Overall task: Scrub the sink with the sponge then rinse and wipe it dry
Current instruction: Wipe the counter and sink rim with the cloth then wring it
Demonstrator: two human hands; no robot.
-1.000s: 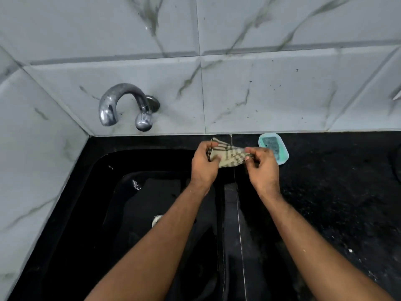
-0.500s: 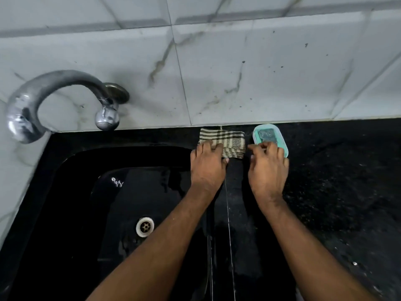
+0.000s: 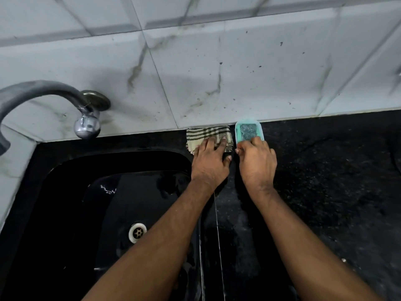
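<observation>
Head view shows the sponge, dark green and rough, lying in a small light-green dish on the black counter, against the foot of the tiled wall. Its long axis runs away from me, toward the wall. It lies straight ahead of my right hand, whose fingertips touch the near edge of the dish; whether they already reach the sponge itself I cannot tell. This hand is flat with relaxed fingers and grips nothing.

Just to the left of the dish, almost touching it, lies the folded checked cloth, also against the wall. My left hand rests on its near part with straight fingers, pressing it down and not grasping.

Further to the left and nearer to me is the black sink, with its drain at the bottom, and the curved tap comes out of the wall above its far left corner.

I judge that the right hand is the nearer one for the sponge: it needs only to go a little forward. Then the sponge must travel to the left, across the cloth side, into the sink.
</observation>
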